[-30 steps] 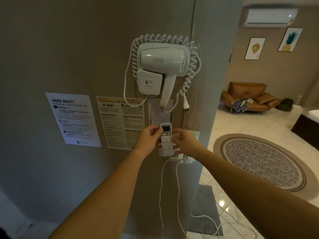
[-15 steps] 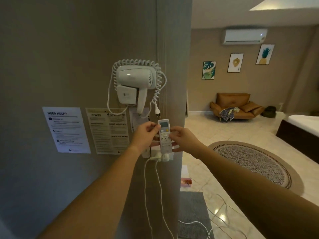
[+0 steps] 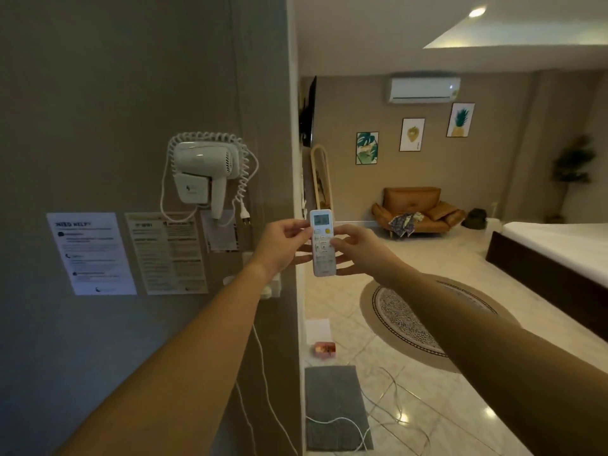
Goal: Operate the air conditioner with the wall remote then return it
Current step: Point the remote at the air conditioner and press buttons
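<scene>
A white air-conditioner remote (image 3: pixel 322 258) with a small screen and a yellow button is held upright in front of me, off the wall. My left hand (image 3: pixel 282 246) grips its left edge, and my right hand (image 3: pixel 358 249) grips its right side with the thumb on the buttons. The white air conditioner (image 3: pixel 423 89) hangs high on the far wall, above three framed pictures. The remote's wall holder is hidden behind my left forearm near the socket (image 3: pixel 271 288).
A wall hair dryer (image 3: pixel 201 174) with coiled cord and paper notices (image 3: pixel 90 253) are on the grey wall at left. White cables (image 3: pixel 263 373) trail down to a grey mat (image 3: pixel 334 406). A round rug (image 3: pixel 404 319), brown sofa (image 3: pixel 415 207) and bed (image 3: pixel 556 248) fill the room.
Both hands lifted the remote out of its wall holder and carried it right, past the wall's corner. My view turned right, bringing the room and air conditioner more into sight.
</scene>
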Tool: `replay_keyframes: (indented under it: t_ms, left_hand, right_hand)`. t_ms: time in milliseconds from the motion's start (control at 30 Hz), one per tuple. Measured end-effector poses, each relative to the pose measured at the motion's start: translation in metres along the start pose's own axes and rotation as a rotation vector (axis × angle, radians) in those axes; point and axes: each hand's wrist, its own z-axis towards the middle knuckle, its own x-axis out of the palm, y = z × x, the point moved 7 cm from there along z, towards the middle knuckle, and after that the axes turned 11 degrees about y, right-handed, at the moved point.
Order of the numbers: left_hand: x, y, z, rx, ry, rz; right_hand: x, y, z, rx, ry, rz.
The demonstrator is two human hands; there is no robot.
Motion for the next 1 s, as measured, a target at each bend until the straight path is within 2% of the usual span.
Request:
replay_keyframes:
  t_ms: [300,467,767,1000]
  left_hand:
    - [0.109,-0.037,-0.014,0.072,0.026,-0.066]
    - [0.159,-0.057,-0.009,0.094,0.106,-0.158]
    - [0.212,-0.1,0.018,0.12,0.294,-0.252]
    - [0.232,-0.118,0.025,0.146,0.371,-0.269]
  right_hand:
    - [-0.083,0.006,-0.101,-0.027,-0.064,-0.017]
    - [-0.122,0.013,-0.144,-0.048,-0.142,-0.073]
    - [-0.176,0.039,-0.189,-0.058,-0.319,-0.105]
    - [-0.196,0.046,-0.206,-0.06,-0.39,-0.055]
